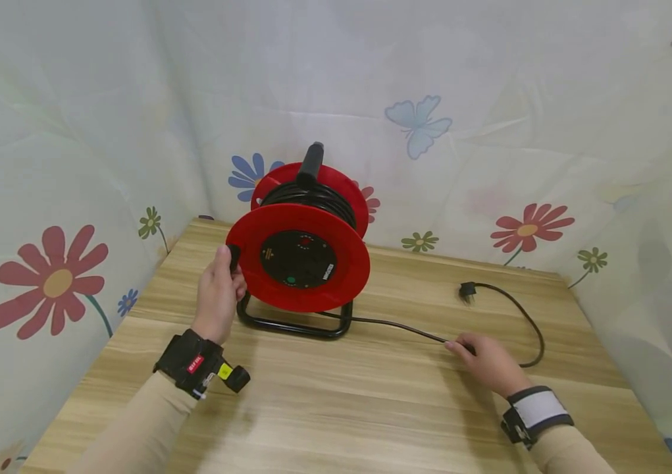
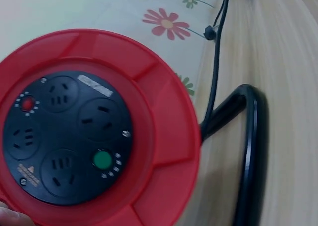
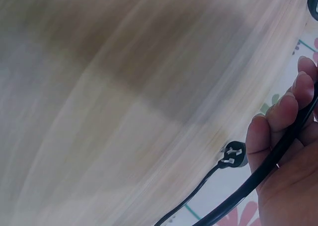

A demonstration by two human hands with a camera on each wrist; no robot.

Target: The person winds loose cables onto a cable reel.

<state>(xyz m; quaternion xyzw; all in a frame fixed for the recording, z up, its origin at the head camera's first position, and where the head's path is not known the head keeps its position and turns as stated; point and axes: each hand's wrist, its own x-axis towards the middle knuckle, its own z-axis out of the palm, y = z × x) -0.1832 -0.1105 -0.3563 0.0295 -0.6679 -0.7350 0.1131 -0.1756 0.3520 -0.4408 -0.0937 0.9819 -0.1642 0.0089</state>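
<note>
A red cable reel (image 1: 299, 257) with a black socket panel stands on a black tube frame (image 1: 294, 327), black cable (image 1: 318, 195) wound between its discs. My left hand (image 1: 217, 296) grips the small black crank handle (image 1: 233, 258) at the front disc's left edge. In the left wrist view the socket panel (image 2: 69, 136) faces the camera, and only a fingertip (image 2: 15, 217) shows at the corner. From the reel's base a cable (image 1: 397, 324) runs right into my right hand (image 1: 492, 362), whose fingers curl round it. Beyond, it loops back to a black plug (image 1: 467, 290) lying on the table.
The wooden table (image 1: 341, 408) is bordered behind and on both sides by a pale fabric backdrop (image 1: 336, 79) printed with flowers and butterflies. The reel's black carrying grip (image 1: 310, 164) sticks up at its top.
</note>
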